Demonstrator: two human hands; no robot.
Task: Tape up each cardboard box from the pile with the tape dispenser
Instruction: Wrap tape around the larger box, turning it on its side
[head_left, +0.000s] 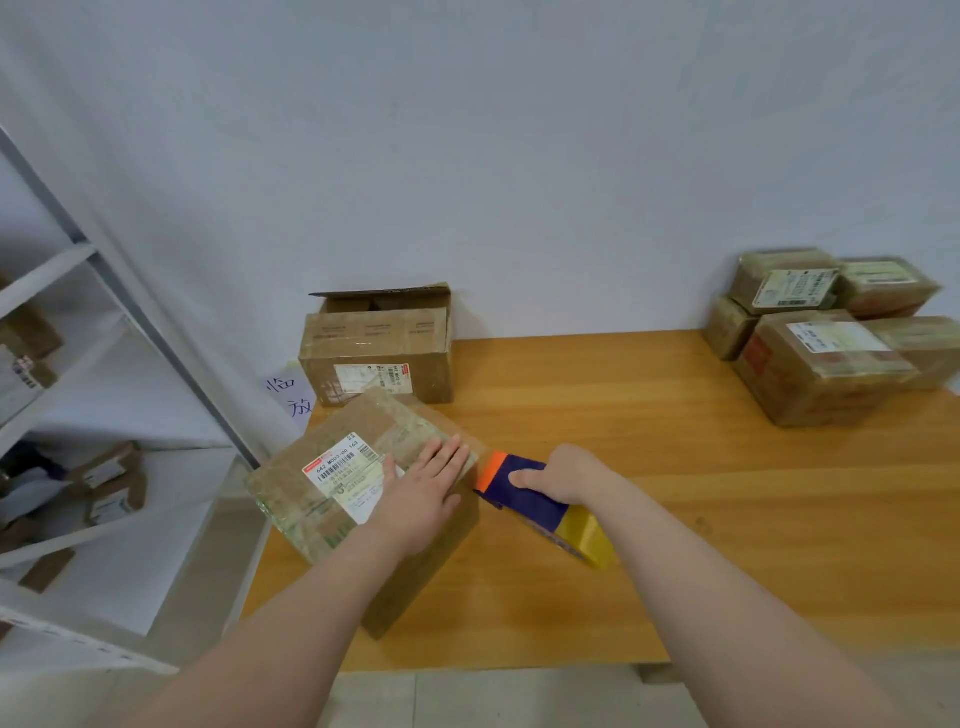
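A person is pressing down a labelled box (322, 478) on a wooden table (675, 493) while bringing a tape dispenser (530, 493) to its right edge.

A pale wall (519, 156) is rising behind the labelled box, and the table is carrying it at the near left corner. A grey shelving rack (104, 291) is standing to its left. A stack of taped boxes (831, 338) is sitting well apart to its far right, and an open box (379, 353) is standing just behind it. The dispenser is lying diagonally, long axis running from near right to far left, its orange end pointing at the box's right edge and its yellow roll trailing nearer the person. The right hand (566, 475) is curling round the dispenser's blue body. The left hand (421, 488) is lying flat on the box top, fingers straight and close together.
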